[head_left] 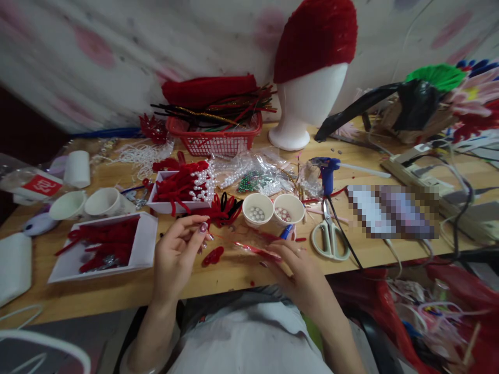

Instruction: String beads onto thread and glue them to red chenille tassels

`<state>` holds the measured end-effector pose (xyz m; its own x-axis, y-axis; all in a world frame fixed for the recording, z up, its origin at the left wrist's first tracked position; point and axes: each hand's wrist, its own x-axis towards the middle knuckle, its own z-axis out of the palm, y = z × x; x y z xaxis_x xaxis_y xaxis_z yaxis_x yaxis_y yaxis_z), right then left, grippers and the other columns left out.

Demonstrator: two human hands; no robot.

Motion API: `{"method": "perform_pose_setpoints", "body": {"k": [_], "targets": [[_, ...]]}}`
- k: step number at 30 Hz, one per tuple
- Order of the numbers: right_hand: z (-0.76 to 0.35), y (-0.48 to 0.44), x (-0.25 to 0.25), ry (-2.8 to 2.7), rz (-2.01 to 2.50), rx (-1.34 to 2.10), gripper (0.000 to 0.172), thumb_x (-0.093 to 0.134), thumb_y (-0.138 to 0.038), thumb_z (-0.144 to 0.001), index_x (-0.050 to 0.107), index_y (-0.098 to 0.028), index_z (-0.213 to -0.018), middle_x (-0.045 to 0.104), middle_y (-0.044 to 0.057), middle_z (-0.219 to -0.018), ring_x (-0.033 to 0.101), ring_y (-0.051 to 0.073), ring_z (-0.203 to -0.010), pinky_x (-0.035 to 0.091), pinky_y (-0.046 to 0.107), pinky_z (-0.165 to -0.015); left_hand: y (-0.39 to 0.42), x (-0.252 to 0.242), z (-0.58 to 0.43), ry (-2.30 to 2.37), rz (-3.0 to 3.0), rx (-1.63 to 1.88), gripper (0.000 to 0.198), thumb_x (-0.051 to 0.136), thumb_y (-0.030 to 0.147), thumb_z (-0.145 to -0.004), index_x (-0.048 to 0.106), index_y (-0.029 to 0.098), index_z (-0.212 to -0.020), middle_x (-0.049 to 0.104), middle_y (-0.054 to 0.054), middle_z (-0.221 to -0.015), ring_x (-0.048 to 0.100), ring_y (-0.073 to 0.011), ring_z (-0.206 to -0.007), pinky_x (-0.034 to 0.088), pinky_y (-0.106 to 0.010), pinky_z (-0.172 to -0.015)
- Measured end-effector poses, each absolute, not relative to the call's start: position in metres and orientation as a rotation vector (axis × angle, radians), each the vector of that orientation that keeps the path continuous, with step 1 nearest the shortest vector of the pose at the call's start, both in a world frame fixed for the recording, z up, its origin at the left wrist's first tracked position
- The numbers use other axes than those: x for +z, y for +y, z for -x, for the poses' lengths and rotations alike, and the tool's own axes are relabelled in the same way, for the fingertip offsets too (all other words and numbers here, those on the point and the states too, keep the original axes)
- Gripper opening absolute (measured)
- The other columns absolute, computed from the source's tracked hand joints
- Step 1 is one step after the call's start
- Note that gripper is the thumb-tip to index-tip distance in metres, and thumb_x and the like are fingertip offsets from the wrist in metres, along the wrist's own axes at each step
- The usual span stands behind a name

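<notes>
My left hand (175, 254) is raised over the near part of the desk, thumb and forefinger pinched on the end of a thin red thread (219, 237). That thread runs rightward toward a long, shiny red bundle (257, 251), which my right hand (298, 267) grips between thumb and fingers. What lies inside the left fingertips is too small to make out. Below and between the hands, a small red fuzzy loop piece (213, 256) rests on the wood. Just beyond the right hand is a blue-tipped object (286, 231), partly hidden.
Two cups of beads (258, 222) stand ahead, with scissors (330, 239) and a blue glue gun (328, 174) to their right. White boxes (146, 249) of red fuzzy pieces sit left. Behind are a red basket (214, 143) and a foam head (307, 98).
</notes>
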<state>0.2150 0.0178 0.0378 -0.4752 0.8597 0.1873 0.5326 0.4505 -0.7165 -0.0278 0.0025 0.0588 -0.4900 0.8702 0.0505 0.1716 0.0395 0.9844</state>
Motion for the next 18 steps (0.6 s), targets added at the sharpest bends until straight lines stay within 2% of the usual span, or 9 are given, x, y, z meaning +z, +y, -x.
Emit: {"method": "perform_pose_setpoints", "body": {"k": [2, 6, 9, 14, 18], "targets": [[-0.219, 0.01, 0.034, -2.188, 1.11, 0.682, 0.007, 0.063, -0.023, -0.098, 0.067, -0.02, -0.104, 0.069, 0.011, -0.102, 0.066, 0.026, -0.095, 0.054, 0.038, -0.078, 0.001, 0.059, 0.029, 1.763, -1.083, 1.467, 0.023, 0.074, 0.036, -0.08, 0.073, 0.017, -0.094, 0.072, -0.001, -0.07, 0.068, -0.0142, -0.062, 0.055, -0.021, -0.057], [-0.216, -0.001, 0.014, -2.308, 0.953, 0.713, 0.012, 0.072, -0.027, -0.093, 0.069, -0.019, -0.102, 0.067, 0.009, -0.097, 0.063, 0.025, -0.088, 0.051, 0.037, -0.075, -0.004, 0.056, 0.031, 1.825, -1.103, 1.441, 0.022, 0.072, 0.036, -0.079, 0.073, 0.018, -0.09, 0.072, -0.001, -0.069, 0.069, -0.0157, -0.061, 0.057, -0.024, -0.058], [-0.209, -0.003, -0.001, -2.319, 0.915, 0.692, 0.006, 0.068, -0.025, -0.096, 0.071, -0.019, -0.095, 0.069, 0.008, -0.092, 0.063, 0.023, -0.084, 0.049, 0.036, -0.073, -0.008, 0.053, 0.03, 1.829, -1.103, 1.45, 0.02, 0.071, 0.035, -0.079, 0.073, 0.018, -0.089, 0.072, -0.001, -0.068, 0.069, -0.0159, -0.061, 0.058, -0.025, -0.059], [-0.203, -0.004, -0.007, -2.243, 0.866, 0.694, 0.02, 0.059, -0.024, -0.102, 0.069, -0.021, -0.085, 0.071, 0.005, -0.081, 0.064, 0.021, -0.079, 0.052, 0.035, -0.074, -0.015, 0.05, 0.028, 1.804, -1.122, 1.466, 0.017, 0.072, 0.032, -0.08, 0.074, 0.018, -0.089, 0.074, -0.002, -0.072, 0.071, -0.0154, -0.063, 0.059, -0.023, -0.06], [-0.229, -0.018, 0.006, -2.098, 0.959, 0.71, 0.017, 0.056, -0.022, -0.102, 0.067, -0.022, -0.089, 0.073, 0.005, -0.081, 0.069, 0.02, -0.076, 0.056, 0.032, -0.069, -0.021, 0.051, 0.021, 1.785, -1.108, 1.505, 0.016, 0.073, 0.031, -0.08, 0.074, 0.018, -0.09, 0.075, -0.001, -0.074, 0.07, -0.0143, -0.063, 0.058, -0.021, -0.059]]}}
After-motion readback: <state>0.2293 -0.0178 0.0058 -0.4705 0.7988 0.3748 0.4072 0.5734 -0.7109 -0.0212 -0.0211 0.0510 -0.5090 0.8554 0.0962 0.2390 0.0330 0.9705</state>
